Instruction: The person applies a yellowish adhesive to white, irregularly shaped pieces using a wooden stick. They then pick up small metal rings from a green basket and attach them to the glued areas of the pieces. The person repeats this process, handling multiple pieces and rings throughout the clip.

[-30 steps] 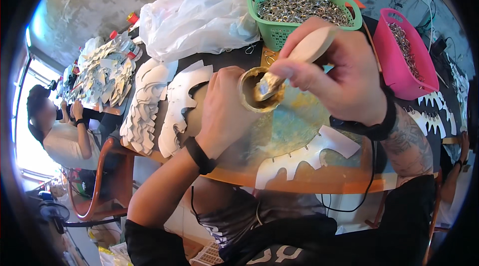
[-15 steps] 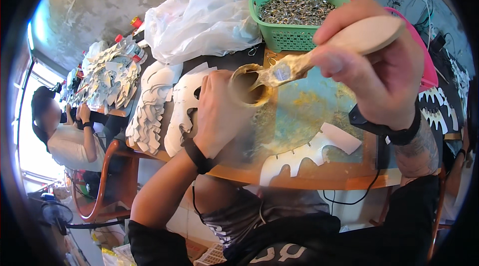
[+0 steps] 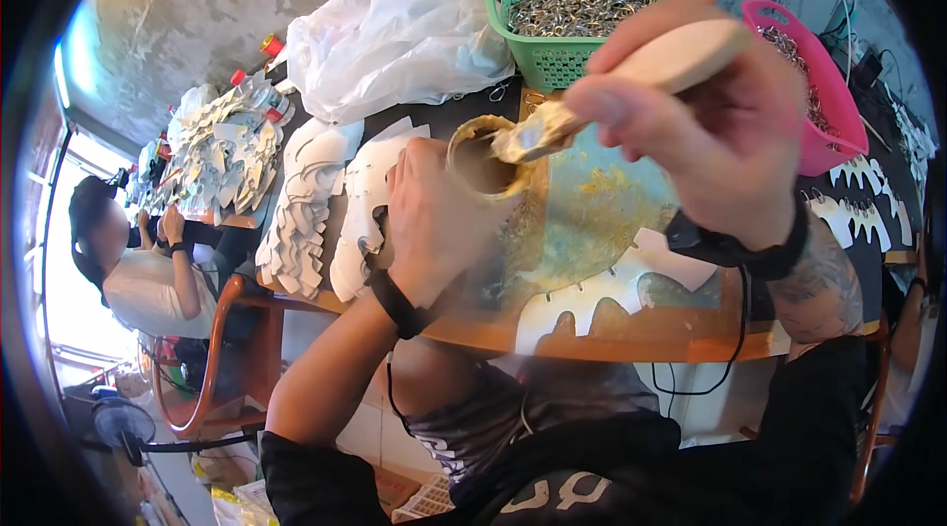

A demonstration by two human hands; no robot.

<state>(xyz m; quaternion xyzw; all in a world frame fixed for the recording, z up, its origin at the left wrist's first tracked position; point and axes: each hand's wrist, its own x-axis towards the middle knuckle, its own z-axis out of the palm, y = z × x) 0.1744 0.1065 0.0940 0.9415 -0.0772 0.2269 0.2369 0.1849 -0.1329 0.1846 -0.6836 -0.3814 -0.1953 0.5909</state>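
Observation:
My left hand is wrapped round a small round pot, its rim crusted with dried yellowish glue. The pot's mouth tilts up toward me. In my right hand I grip a glue brush by its pale wooden handle. The brush's caked head reaches over the right side of the pot's rim, its tip inside the mouth. Below my right hand, a white scalloped cut piece lies on the glue-stained work sheet. Left of my left hand are two overlapping rows of similar white pieces.
Behind stand a white plastic bag, a green basket of metal hardware and a pink basket of metal parts. More scalloped pieces lie at right. A person sits at left beside a heap of pieces.
My right hand has moved left, carrying the brush head farther over the pot's mouth. The pink basket now shows more behind that hand. My left hand keeps its grip on the pot.

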